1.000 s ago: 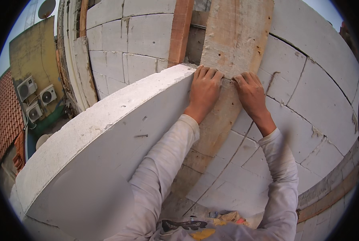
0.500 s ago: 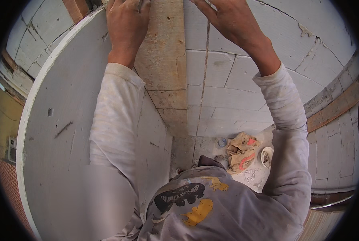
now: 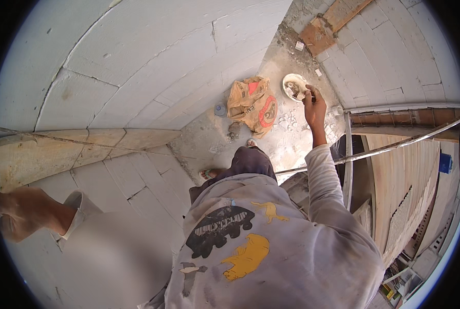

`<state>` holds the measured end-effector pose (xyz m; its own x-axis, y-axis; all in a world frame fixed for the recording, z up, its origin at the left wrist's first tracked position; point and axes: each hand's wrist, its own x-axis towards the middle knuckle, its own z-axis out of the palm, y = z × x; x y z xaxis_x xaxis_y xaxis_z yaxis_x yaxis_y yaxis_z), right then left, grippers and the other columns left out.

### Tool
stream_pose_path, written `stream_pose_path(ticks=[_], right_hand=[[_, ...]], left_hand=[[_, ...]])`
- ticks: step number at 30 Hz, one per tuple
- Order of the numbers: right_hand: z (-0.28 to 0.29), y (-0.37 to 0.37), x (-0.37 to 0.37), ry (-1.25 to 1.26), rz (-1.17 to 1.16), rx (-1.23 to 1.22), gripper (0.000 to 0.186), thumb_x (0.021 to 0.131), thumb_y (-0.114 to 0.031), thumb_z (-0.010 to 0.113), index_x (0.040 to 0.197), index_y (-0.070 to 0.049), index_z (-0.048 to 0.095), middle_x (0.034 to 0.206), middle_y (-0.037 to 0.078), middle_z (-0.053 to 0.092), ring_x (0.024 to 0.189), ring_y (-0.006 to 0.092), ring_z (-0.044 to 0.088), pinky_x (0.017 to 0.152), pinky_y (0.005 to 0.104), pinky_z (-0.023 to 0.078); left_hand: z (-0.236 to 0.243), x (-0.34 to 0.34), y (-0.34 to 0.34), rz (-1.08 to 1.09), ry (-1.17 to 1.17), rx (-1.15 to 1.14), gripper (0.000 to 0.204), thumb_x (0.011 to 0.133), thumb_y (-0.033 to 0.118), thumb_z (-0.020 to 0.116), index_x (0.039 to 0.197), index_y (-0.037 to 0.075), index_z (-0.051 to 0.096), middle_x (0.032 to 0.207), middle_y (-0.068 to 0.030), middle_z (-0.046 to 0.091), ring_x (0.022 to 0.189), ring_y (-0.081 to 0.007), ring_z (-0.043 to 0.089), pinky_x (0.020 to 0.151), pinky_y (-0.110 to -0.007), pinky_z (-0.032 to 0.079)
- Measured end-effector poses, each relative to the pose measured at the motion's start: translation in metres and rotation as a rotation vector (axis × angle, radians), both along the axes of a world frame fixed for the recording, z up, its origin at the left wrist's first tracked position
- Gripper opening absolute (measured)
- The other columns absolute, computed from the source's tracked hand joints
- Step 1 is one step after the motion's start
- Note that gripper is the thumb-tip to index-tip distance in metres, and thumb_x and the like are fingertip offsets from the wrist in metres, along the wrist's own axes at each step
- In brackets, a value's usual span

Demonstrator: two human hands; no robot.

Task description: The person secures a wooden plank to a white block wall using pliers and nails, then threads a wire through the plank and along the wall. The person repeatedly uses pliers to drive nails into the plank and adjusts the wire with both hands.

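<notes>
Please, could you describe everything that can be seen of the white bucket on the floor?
The bucket is round, open at the top and off-white, perhaps plastic. It seems to stand upright on the grey floor, to the right of the crumpled brown bag. Inside is rough grey material with paler pieces; exactly what it is, I cannot tell. The right hand overlaps its lower right edge in this view, but whether it touches the bucket is unclear.

Dusty grey floor [image 3: 193, 147] bears crumpled brown sack [image 3: 251, 107], bluish bottle [image 3: 220, 109] just beside it, round pale bucket [image 3: 286, 81], scattered white rubble [image 3: 287, 122].
</notes>
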<state>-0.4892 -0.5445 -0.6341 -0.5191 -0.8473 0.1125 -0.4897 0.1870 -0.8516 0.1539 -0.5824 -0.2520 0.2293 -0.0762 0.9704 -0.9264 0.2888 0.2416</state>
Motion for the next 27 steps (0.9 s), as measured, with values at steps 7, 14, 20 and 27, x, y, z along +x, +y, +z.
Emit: stream_pose_path(ticks=[7,14,20,27], right_hand=[[-0.079,0.12,-0.165,-0.362,-0.43,0.158,0.031,0.104,-0.02,0.057,0.128,-0.001,0.063,0.095,0.006,0.065,0.073,0.0137,0.065,0.065,0.0283,0.055],[-0.087,0.155,-0.227,-0.442,-0.625,0.091,0.029,0.107,-0.018,0.054,0.129,-0.001,0.062,0.096,0.003,0.064,0.077,0.0127,0.064,0.068,0.0282,0.056],[-0.086,0.151,-0.222,-0.577,-0.731,0.122,0.027,0.108,-0.02,0.054,0.128,-0.003,0.063,0.096,0.001,0.063,0.077,0.0112,0.061,0.069,0.0272,0.054],[-0.104,0.083,-0.322,-0.546,-0.713,0.169,0.024,0.106,-0.016,0.054,0.124,-0.002,0.062,0.09,-0.001,0.06,0.072,0.0082,0.058,0.062,0.0249,0.05]], left_hand=[[-0.058,-0.273,-0.107,-0.389,-0.16,-0.062,0.023,0.102,0.021,0.066,0.115,0.003,0.064,0.122,-0.0135,0.065,0.115,-0.0185,0.065,0.103,-0.038,0.053],[-0.107,-0.415,-0.178,-0.443,-0.288,0.117,0.028,0.103,0.021,0.064,0.128,0.009,0.063,0.139,-0.0104,0.057,0.14,-0.024,0.046,0.117,-0.042,0.04],[-0.153,-0.501,-0.219,-0.402,-0.314,0.251,0.038,0.1,0.032,0.066,0.132,0.013,0.061,0.158,-0.0117,0.041,0.154,-0.0335,0.024,0.123,-0.057,0.027],[-0.17,-0.595,-0.264,-0.261,-0.253,0.285,0.061,0.099,0.037,0.066,0.149,0.01,0.042,0.165,-0.0176,0.024,0.157,-0.0406,0.009,0.125,-0.061,0.015]])
